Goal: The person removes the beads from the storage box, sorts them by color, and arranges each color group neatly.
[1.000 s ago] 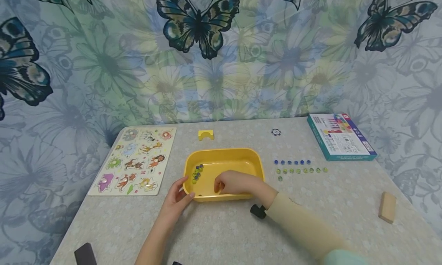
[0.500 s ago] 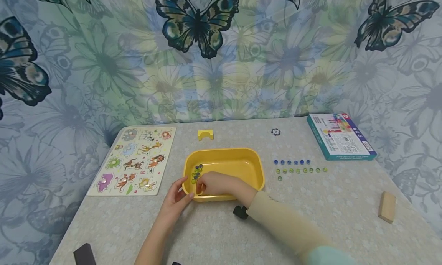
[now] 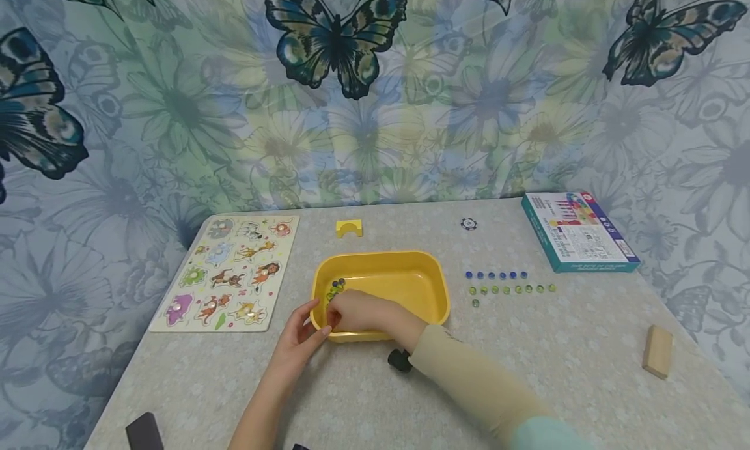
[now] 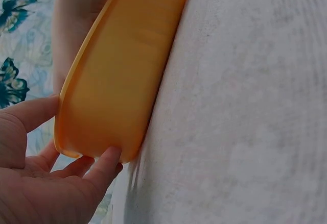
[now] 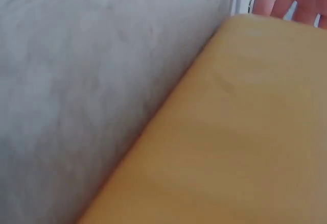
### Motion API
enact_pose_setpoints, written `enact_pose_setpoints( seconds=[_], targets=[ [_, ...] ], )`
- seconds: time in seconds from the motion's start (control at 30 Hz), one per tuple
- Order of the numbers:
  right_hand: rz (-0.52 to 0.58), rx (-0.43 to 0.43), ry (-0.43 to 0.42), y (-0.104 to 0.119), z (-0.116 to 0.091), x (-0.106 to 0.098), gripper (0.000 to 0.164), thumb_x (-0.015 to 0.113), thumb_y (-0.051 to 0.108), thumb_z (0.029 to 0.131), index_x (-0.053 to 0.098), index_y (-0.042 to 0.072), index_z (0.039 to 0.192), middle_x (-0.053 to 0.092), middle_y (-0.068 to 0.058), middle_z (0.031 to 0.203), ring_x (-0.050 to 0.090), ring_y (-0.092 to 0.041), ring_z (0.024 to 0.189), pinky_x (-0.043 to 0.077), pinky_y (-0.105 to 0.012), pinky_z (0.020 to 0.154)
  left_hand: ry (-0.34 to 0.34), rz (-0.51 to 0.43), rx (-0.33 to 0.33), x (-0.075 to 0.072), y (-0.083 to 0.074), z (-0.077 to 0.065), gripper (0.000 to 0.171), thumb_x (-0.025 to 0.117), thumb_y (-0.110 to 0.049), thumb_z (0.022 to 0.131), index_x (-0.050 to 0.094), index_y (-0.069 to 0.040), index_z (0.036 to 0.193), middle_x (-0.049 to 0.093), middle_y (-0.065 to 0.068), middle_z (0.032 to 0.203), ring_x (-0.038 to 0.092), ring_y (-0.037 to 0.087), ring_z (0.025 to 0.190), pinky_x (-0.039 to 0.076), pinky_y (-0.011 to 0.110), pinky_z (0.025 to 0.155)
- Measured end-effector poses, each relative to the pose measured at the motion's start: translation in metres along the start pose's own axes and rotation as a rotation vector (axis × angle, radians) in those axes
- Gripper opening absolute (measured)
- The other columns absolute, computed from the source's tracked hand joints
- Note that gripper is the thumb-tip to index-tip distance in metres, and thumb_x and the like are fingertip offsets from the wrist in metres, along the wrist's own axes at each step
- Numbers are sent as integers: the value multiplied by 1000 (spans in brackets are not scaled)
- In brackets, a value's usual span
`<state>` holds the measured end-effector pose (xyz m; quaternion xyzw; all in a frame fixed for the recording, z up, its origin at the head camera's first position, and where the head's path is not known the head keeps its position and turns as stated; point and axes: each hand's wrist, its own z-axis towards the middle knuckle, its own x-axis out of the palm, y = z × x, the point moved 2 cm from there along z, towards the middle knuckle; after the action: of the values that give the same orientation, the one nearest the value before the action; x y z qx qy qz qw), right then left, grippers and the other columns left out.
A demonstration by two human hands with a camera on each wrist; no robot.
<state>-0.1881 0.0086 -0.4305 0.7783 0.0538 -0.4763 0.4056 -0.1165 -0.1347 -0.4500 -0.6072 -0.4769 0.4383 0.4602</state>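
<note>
A yellow plastic tray [image 3: 404, 287] sits mid-table in the head view. My left hand [image 3: 300, 339] grips its near left corner, thumb on the front wall and fingers round the left end; the left wrist view shows these fingers [image 4: 104, 170] against the outside. My right hand [image 3: 360, 312] is inside the tray at the left, fingers curled down beside a small cluster of blue and green glass marbles [image 3: 336, 286]. Its fingertips are hidden, so I cannot tell whether it holds a marble. The tray's front wall [image 5: 230, 132] fills much of the right wrist view.
Right of the tray lie a row of blue marbles [image 3: 491, 275], a row of green ones [image 3: 506, 290] and one green marble [image 3: 475, 303] below. Around are an animal puzzle board [image 3: 228, 274], a yellow arch block [image 3: 349, 228], a poker chip [image 3: 469, 224], a game box [image 3: 580, 232] and a wooden block [image 3: 657, 352].
My right hand has slid left inside the tray, from its middle to the marble cluster, and now covers part of it. My left hand has stayed on the corner.
</note>
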Motion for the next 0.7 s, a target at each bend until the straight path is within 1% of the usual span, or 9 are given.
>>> enact_pose_setpoints(
  seconds=[0.1, 0.2, 0.37, 0.53, 0.63, 0.7],
  targets=[
    [5, -17, -42, -5, -7, -9, 1, 67, 16, 84, 67, 18, 84, 59, 10, 73, 51, -6, 67, 44, -18, 62, -14, 4, -8, 0, 1, 1, 56, 63, -17, 90, 37, -19, 140, 26, 4, 150, 35, 30, 132, 38, 43, 103],
    [24, -28, -101, -12, -22, -24, 4, 66, 16, 84, 66, 19, 87, 59, 10, 74, 52, -6, 67, 45, -18, 61, -22, 8, -4, 0, 3, 2, 56, 62, -13, 90, 37, -18, 139, 27, 3, 149, 35, 30, 132, 38, 43, 103],
    [49, -28, -204, -28, -59, -55, 5, 67, 18, 86, 65, 17, 90, 59, 9, 76, 54, -7, 69, 49, -20, 63, -16, 9, -5, 1, 4, 5, 57, 62, -12, 89, 37, -19, 139, 28, 0, 148, 35, 28, 133, 37, 42, 103],
    [16, 26, -287, -54, -100, -80, 9, 67, 17, 86, 66, 15, 94, 60, 9, 79, 56, -7, 73, 51, -21, 66, -21, 23, -24, 2, 2, 4, 57, 63, -14, 89, 37, -20, 139, 27, 0, 149, 34, 28, 134, 36, 42, 104],
    [5, 90, -336, -76, -124, -93, 10, 67, 16, 86, 65, 15, 96, 61, 7, 81, 56, -10, 73, 51, -23, 66, -30, 34, -38, 2, 1, 3, 56, 63, -15, 89, 37, -21, 139, 26, 2, 149, 33, 30, 134, 35, 44, 104],
    [17, 133, -360, -95, -141, -102, 12, 67, 16, 86, 66, 12, 97, 61, 5, 81, 56, -13, 74, 52, -25, 66, -32, 39, -47, 2, 0, 3, 56, 63, -16, 89, 37, -21, 139, 26, 2, 149, 32, 30, 134, 35, 44, 105]
  ],
)
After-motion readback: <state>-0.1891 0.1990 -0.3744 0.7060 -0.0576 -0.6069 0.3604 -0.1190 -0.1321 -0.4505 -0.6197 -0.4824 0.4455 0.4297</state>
